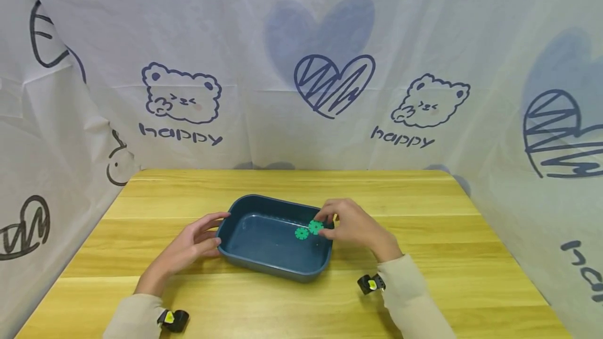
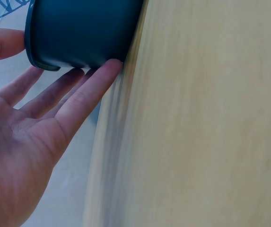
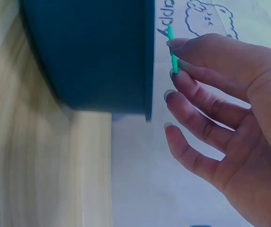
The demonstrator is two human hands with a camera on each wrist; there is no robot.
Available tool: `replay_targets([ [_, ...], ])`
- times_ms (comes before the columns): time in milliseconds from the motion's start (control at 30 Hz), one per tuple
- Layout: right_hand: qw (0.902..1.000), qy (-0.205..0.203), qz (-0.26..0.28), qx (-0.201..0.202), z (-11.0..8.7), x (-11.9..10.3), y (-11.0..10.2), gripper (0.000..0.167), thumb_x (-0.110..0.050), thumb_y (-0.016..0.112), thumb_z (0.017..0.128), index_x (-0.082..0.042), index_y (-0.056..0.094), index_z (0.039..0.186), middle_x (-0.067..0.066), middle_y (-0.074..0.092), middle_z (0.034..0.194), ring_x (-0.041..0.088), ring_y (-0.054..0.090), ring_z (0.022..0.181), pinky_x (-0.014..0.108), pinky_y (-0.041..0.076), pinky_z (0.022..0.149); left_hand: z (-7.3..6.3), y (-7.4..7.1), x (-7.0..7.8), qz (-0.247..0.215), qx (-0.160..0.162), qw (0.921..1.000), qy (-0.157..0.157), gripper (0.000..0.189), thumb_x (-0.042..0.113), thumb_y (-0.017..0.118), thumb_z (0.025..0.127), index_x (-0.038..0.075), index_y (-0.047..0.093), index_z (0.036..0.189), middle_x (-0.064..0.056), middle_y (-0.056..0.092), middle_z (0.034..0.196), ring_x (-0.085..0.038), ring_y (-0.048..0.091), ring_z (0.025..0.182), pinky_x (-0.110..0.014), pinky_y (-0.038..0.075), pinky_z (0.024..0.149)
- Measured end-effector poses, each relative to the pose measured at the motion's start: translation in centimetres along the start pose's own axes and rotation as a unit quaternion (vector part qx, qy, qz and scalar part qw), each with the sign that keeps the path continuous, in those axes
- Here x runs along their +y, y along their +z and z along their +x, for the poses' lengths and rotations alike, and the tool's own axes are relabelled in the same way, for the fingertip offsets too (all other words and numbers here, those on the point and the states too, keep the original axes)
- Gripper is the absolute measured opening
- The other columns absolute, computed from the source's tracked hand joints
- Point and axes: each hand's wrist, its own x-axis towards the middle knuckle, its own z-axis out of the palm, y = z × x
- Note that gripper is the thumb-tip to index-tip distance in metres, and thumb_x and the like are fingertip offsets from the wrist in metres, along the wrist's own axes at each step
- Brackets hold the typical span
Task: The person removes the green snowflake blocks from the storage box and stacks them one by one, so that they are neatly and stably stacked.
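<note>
A dark blue-green plastic bin [image 1: 278, 258], rectangular with rounded corners, stands on the table. My left hand [image 1: 190, 242] is at its left end with straight, spread fingers; in the left wrist view the fingertips [image 2: 112, 65] touch the bin's outer wall. Over the right end, my right hand [image 1: 350, 224] pinches a green notched disc [image 1: 316, 227] between thumb and fingers. Seen edge-on in the right wrist view, that disc [image 3: 173, 52] is above the rim level. A second green notched disc [image 1: 301, 233] shows within the bin, just left of the held one.
The wooden table [image 1: 264, 307] reaches back to a white cloth [image 1: 254, 41] printed with hearts and bears, which also hangs along both sides. Each sleeve carries a small black wrist device [image 1: 174, 320] with a yellow mark.
</note>
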Motion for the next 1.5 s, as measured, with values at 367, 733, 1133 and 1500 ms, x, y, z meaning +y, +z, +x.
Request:
replay_targets([
  [367, 0.9987, 0.034, -0.020, 0.033, -2.1, 1.7, -1.3, 0.018, -0.012, 0.083, 0.085, -0.012, 0.080, 0.103, -0.004, 0.074, 0.098, 0.012, 0.061, 0.085, 0.029, 0.057, 0.078, -0.1, 0.0, -0.2, 0.002, 0.000, 1.0000, 0.000, 0.059, 0.010, 0.056, 0.105, 0.000, 0.032, 0.158, -0.039, 0.034, 0.157, -0.044, 0.057, 0.129, -0.037, 0.064, 0.089],
  [733, 0.9966, 0.061, -0.033, 0.044, -4.1, 3.9, -1.8, 0.017, -0.012, 0.083, 0.085, -0.012, 0.080, 0.101, -0.005, 0.073, 0.095, 0.013, 0.061, 0.084, 0.036, 0.058, 0.078, -0.4, 0.2, -0.1, 0.003, 0.002, 1.0000, -0.007, 0.058, 0.009, 0.055, 0.105, 0.000, 0.033, 0.158, -0.039, 0.034, 0.156, -0.052, 0.052, 0.131, -0.039, 0.064, 0.089],
  [1133, 0.9931, 0.100, -0.049, 0.039, -6.0, 6.1, -2.8, 0.017, -0.012, 0.083, 0.085, -0.011, 0.079, 0.101, -0.003, 0.073, 0.096, 0.013, 0.059, 0.085, 0.028, 0.053, 0.073, -0.2, 0.2, -0.1, 0.003, 0.001, 1.0000, 0.001, 0.059, 0.009, 0.056, 0.105, 0.000, 0.032, 0.158, -0.039, 0.035, 0.156, -0.042, 0.057, 0.129, -0.037, 0.064, 0.089],
  [1500, 0.9920, 0.114, -0.035, 0.039, -7.1, 7.6, -3.4, 0.017, -0.009, 0.082, 0.086, -0.008, 0.078, 0.102, 0.003, 0.074, 0.099, 0.015, 0.059, 0.088, 0.027, 0.053, 0.073, -0.2, 0.1, 0.3, 0.014, 0.003, 0.9999, 0.009, 0.059, 0.008, 0.056, 0.105, -0.002, 0.032, 0.157, -0.039, 0.035, 0.155, -0.056, 0.050, 0.132, -0.038, 0.065, 0.088],
])
